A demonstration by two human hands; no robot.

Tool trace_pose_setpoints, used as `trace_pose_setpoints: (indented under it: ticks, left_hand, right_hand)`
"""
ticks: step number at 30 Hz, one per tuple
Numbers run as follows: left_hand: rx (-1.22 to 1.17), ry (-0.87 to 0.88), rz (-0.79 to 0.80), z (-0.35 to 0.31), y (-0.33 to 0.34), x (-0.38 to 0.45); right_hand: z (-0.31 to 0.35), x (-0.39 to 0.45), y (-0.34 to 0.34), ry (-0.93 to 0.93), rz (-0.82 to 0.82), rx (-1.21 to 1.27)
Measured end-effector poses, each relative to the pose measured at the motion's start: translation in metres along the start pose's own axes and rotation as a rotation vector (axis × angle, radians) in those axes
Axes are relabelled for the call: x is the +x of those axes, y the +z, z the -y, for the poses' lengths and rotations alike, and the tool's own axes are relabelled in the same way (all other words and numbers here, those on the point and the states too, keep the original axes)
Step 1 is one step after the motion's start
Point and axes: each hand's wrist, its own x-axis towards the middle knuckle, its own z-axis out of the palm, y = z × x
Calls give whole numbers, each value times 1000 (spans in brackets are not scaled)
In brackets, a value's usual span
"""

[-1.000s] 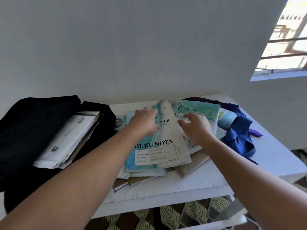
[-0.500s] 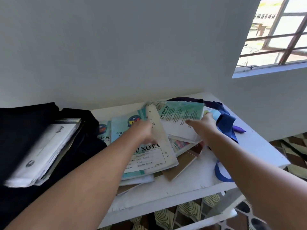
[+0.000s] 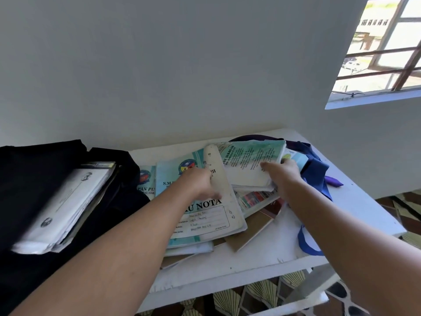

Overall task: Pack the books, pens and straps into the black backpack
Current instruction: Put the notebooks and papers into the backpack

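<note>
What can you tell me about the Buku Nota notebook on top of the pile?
The Buku Nota notebook is a thin, worn paper exercise book with a teal and white cover, a school crest, and a handwritten label box. It lies flat, slightly skewed, atop other books on the white table. The left hand rests on it; its right edge curls upward.

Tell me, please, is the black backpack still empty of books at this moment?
No, a stack of white-covered books already sits in the open black backpack at the left of the table.
</note>
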Motion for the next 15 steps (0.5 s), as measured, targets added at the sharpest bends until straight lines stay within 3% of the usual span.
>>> trace_pose_setpoints:
  ticks: [6, 11, 15]
  left_hand:
    - [-110, -42, 23, 6, -8, -2]
    - [-348, -42, 64, 27, -18, -11]
    - [-399, 13, 136, 41, -11, -27]
  right_hand:
    - [20, -34, 23, -201, -43, 192]
    - [49, -68, 37, -507, -72, 53]
    - [79, -86, 47, -732, -55, -24]
